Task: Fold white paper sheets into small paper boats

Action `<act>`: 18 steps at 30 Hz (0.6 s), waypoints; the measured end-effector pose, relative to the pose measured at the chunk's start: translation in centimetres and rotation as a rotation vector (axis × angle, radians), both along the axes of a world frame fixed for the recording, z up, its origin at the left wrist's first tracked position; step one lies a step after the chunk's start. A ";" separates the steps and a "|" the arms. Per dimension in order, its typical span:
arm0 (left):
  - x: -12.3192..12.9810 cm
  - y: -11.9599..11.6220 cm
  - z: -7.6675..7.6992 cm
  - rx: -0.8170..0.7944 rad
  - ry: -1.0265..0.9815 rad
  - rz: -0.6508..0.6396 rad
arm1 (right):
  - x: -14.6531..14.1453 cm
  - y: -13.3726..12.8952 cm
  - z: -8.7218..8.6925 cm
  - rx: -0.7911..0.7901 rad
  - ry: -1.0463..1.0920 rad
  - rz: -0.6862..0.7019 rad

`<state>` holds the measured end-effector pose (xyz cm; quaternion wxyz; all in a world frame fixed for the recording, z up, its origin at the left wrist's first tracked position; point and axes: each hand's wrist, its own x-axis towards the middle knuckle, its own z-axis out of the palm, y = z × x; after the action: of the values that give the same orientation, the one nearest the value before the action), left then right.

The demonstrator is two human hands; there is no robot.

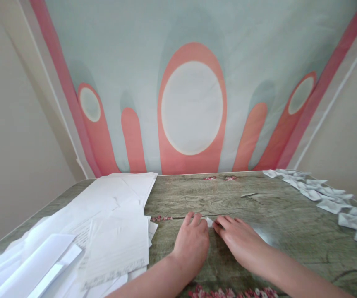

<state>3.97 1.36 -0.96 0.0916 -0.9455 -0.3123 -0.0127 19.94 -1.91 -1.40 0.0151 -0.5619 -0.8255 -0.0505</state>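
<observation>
Filling most of the upper frame, we see a pale blue-green backdrop (193, 25) with coral rounded shapes and white ovals. Below it spreads our wood-patterned bench (215, 198), printed with small reddish flowers. Across the lower left lies a loose, overlapping pile of white papers (116, 244), some sheets bearing lines of print, with folded strips on top. Along the right edge runs a staggered line of folded white paper pieces (330, 205). Our hands meet just below the middle of the bench: the left hand (193, 240) is curled, fingers bent down, its grip hidden from us; the right hand (242, 238) has its fingers nearly closed, pinching the right end of a small white paper (209, 222). That paper lies between both sets of fingertips, right of the pile.
</observation>
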 end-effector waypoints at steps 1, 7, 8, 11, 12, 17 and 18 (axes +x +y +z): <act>0.0 0.0 0.0 0.001 0.005 0.000 | 0.1 0.0 0.0 -0.001 0.003 0.003; -0.1 -0.2 0.2 0.008 0.019 0.004 | 0.4 0.1 0.1 -0.030 -0.005 0.017; -0.1 -0.2 0.3 0.007 0.012 0.004 | 0.4 0.1 0.2 -0.040 -0.008 0.015; -0.2 -0.1 0.3 -0.003 -0.004 0.014 | 0.3 0.0 0.5 -0.069 -0.022 -0.002; -0.2 -0.1 0.3 -0.005 -0.004 0.017 | 0.3 0.0 0.6 -0.080 -0.026 -0.008; -0.3 0.0 0.1 0.007 0.002 0.016 | 0.4 -0.1 1.0 -0.112 -0.011 -0.006; -0.3 -0.1 0.1 0.014 0.004 0.017 | 0.4 -0.1 1.0 -0.112 -0.004 -0.004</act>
<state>3.70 1.30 -0.89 0.0990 -0.9421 -0.3201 -0.0123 20.37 -1.99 -0.43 -0.0183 -0.5636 -0.8258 -0.0052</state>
